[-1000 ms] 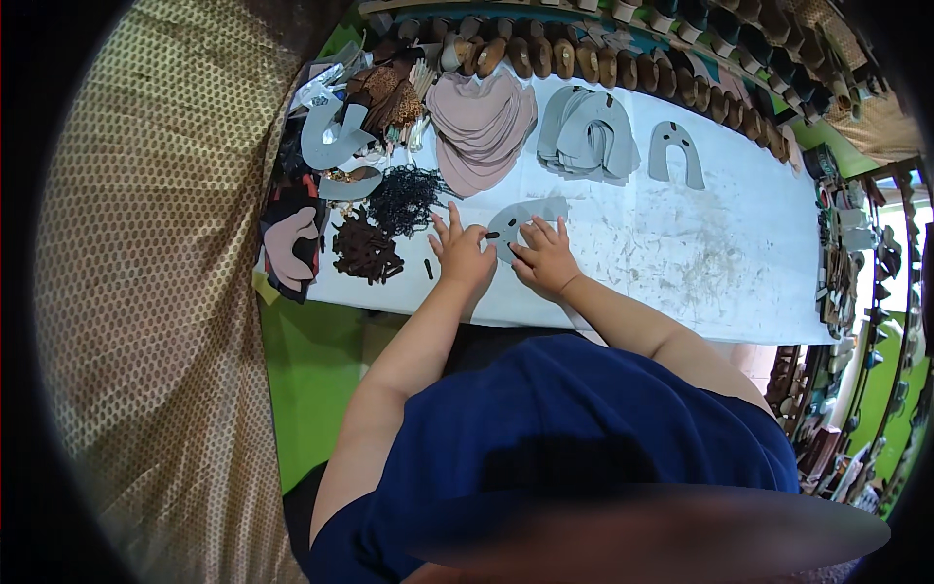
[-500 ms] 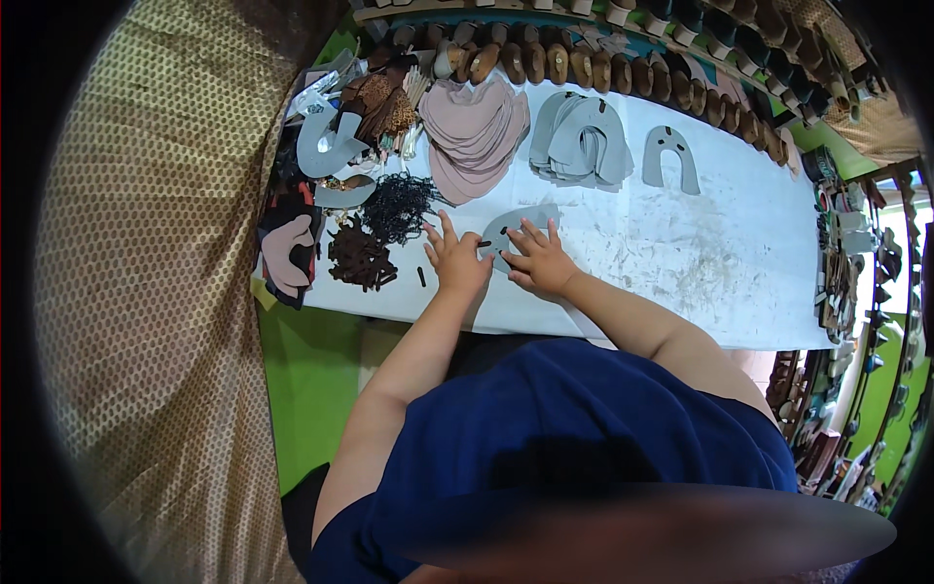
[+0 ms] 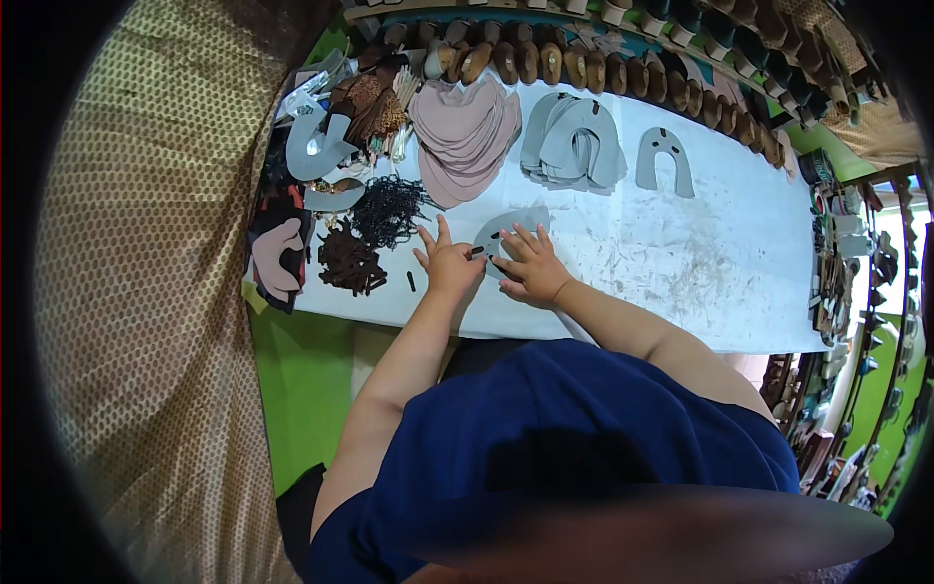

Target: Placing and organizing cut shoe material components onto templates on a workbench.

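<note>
A grey U-shaped shoe-upper piece (image 3: 526, 218) lies flat on the white-covered table, partly hidden under my right hand (image 3: 536, 266). That hand rests on it with fingers spread, beside small dark marks. At the piece's left edge, my left hand (image 3: 451, 263) pinches a small dark strip (image 3: 477, 250) between thumb and forefinger, its other fingers raised apart. Another dark strip (image 3: 411, 281) lies alone left of my left wrist. Farther left are a heap of short brown strips (image 3: 350, 261) and a tangle of black cord-like pieces (image 3: 389, 209).
Behind my hands are stacked pink pieces (image 3: 467, 136), stacked grey pieces (image 3: 572, 146) and a single grey piece with dark marks (image 3: 664, 164). Shoe lasts (image 3: 593, 70) line the far edge. Mixed scraps (image 3: 375, 102) crowd the left end, beside a patterned curtain (image 3: 156, 292).
The dark strip in my left hand has turned and sits slightly nearer the hand. My right hand stays spread on the grey piece. The whole view has shifted a little.
</note>
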A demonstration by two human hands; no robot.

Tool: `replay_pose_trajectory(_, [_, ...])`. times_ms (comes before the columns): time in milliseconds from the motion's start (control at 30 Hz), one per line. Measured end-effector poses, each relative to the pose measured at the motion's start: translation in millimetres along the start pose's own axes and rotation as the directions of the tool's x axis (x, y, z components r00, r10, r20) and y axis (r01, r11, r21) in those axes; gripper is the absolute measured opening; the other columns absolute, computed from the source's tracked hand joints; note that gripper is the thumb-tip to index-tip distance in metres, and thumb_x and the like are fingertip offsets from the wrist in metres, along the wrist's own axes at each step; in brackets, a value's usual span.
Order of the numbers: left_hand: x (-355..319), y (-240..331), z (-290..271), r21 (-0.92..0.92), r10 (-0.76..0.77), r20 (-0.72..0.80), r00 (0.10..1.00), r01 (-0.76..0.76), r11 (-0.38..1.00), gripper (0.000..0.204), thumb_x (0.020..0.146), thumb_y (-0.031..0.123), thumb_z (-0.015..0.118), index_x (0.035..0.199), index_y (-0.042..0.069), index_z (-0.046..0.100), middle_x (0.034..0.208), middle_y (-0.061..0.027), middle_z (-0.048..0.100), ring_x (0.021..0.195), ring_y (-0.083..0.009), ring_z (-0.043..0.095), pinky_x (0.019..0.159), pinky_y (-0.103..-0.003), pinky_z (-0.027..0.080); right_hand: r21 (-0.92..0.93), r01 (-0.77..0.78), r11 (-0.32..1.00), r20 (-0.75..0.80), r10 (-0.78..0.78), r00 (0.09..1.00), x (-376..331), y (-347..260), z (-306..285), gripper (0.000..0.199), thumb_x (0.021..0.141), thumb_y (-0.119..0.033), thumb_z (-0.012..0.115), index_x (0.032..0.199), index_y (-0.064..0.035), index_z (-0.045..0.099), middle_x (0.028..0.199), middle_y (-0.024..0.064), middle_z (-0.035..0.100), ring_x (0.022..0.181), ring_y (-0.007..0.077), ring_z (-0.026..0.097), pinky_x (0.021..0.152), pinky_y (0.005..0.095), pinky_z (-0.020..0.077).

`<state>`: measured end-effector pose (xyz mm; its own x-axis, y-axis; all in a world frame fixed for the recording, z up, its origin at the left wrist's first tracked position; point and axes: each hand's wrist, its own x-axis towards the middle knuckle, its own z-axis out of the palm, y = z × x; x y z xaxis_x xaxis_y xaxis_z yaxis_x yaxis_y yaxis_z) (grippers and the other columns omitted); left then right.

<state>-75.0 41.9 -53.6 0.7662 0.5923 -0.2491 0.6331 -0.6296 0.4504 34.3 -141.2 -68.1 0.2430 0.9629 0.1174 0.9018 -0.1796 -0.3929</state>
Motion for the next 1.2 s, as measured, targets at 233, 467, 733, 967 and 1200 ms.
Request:
replay_pose_trajectory(233, [-0.8, 3.2, 3.4, -0.042, 0.066, 0.008, 0.998, -0.066, 0.997, 0.015, 0.075, 0.028, 0.079, 0.083, 0.016, 0.079, 0.164, -0.0182, 0.018, 0.151, -0.046, 0.001, 0.113, -0.071, 0.004, -0.087, -0.023, 0.996, 0.048, 0.028, 0.998, 6.0, -3.5, -0.4, 0.044, 0.094, -0.043, 0.054, 0.132, -0.0222, 0.063, 0.161, 0.0123, 0.027, 0.15, 0.0369, 0.018, 0.115, 0.0681, 0.0111])
replay_pose_trajectory(467, [-4.9, 17.1, 16.4, -0.069, 0.176, -0.1, 0.979, -0.184, 0.981, 0.004, 0.075, 0.015, 0.075, 0.075, 0.011, 0.074, 0.155, -0.0035, 0.043, 0.15, -0.0345, 0.021, 0.116, -0.067, 0.007, -0.1, 0.073, 0.992, 0.017, -0.072, 0.997, 7.3, 6.3, 16.8, 0.044, 0.092, -0.036, 0.057, 0.131, -0.0162, 0.062, 0.161, 0.013, 0.028, 0.15, 0.0356, 0.019, 0.114, 0.0699, 0.0118])
replay_pose_trajectory(733, [-9.2, 21.1, 3.6, -0.035, 0.147, -0.051, 0.988, -0.149, 0.988, 0.007, 0.076, 0.017, 0.073, 0.08, 0.013, 0.076, 0.15, -0.0046, 0.046, 0.15, -0.0378, 0.018, 0.114, -0.07, 0.005, -0.057, 0.063, 0.996, 0.033, -0.062, 0.998, 7.6, 6.3, 11.2, 0.045, 0.089, -0.035, 0.059, 0.129, -0.0149, 0.063, 0.161, 0.014, 0.027, 0.151, 0.0355, 0.019, 0.115, 0.0693, 0.0115])
replay_pose_trajectory(967, [-5.3, 29.7, -2.2, 0.081, 0.059, 0.016, 0.998, -0.06, 0.995, 0.015, 0.078, 0.022, 0.073, 0.089, 0.014, 0.079, 0.155, -0.0126, 0.039, 0.15, -0.0445, 0.01, 0.113, -0.072, 0.006, -0.004, 0.014, 1.0, 0.067, -0.014, 0.998, 6.6, 2.4, -1.7, 0.048, 0.089, -0.037, 0.058, 0.132, -0.0168, 0.062, 0.161, 0.0138, 0.026, 0.151, 0.0353, 0.017, 0.115, 0.0697, 0.0118])
replay_pose_trajectory(1200, [4.9, 23.7, 9.6, 0.118, 0.031, 0.086, 0.996, -0.041, 0.992, 0.02, 0.079, 0.025, 0.074, 0.095, 0.014, 0.079, 0.161, -0.0165, 0.029, 0.15, -0.0465, 0.007, 0.112, -0.073, 0.008, -0.024, 0.02, 1.0, 0.046, -0.019, 0.999, 9.1, 4.2, 4.8, 0.046, 0.086, -0.031, 0.06, 0.13, -0.0168, 0.064, 0.16, 0.0153, 0.029, 0.15, 0.0372, 0.02, 0.115, 0.0702, 0.0114])
